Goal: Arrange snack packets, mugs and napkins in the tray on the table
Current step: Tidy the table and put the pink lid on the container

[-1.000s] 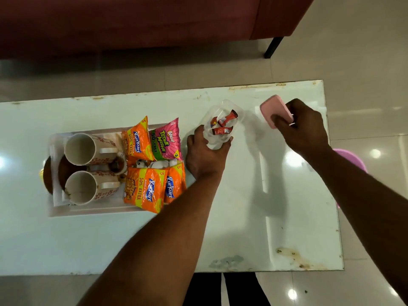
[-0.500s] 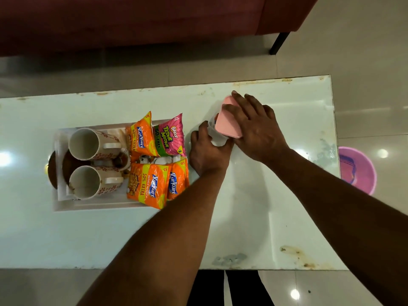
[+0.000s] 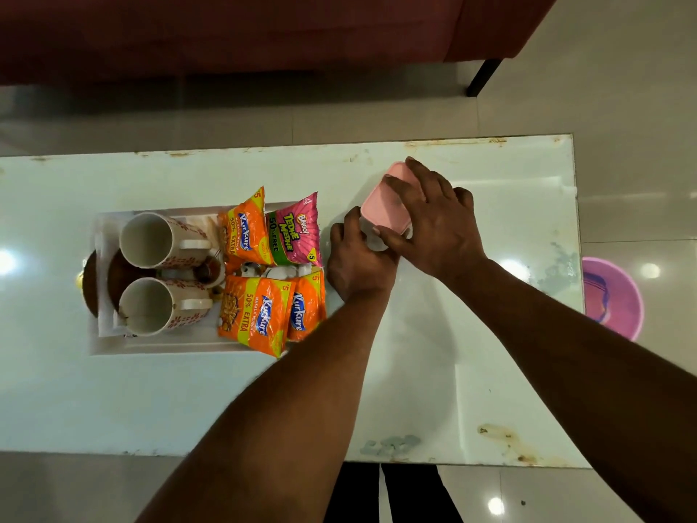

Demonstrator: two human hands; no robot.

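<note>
A white tray (image 3: 158, 347) on the table holds two patterned mugs (image 3: 158, 241) (image 3: 158, 307) lying on white napkins (image 3: 103, 235), plus orange snack packets (image 3: 256, 315) (image 3: 243, 230) and a pink one (image 3: 294, 232). Right of the tray stands a clear plastic container (image 3: 373, 241). My left hand (image 3: 356, 260) grips its side. My right hand (image 3: 430, 220) presses the pink lid (image 3: 383, 203) down on top of it.
The white table (image 3: 471, 352) has rust stains near its front right corner. A dark red sofa (image 3: 264, 28) stands beyond it. A pink basin (image 3: 611, 296) sits on the floor at the right. Small white sachets (image 3: 279, 272) lie between the packets.
My right hand carried the pink lid from the right over to the container and set it on top. The left hand kept hold of the container.
</note>
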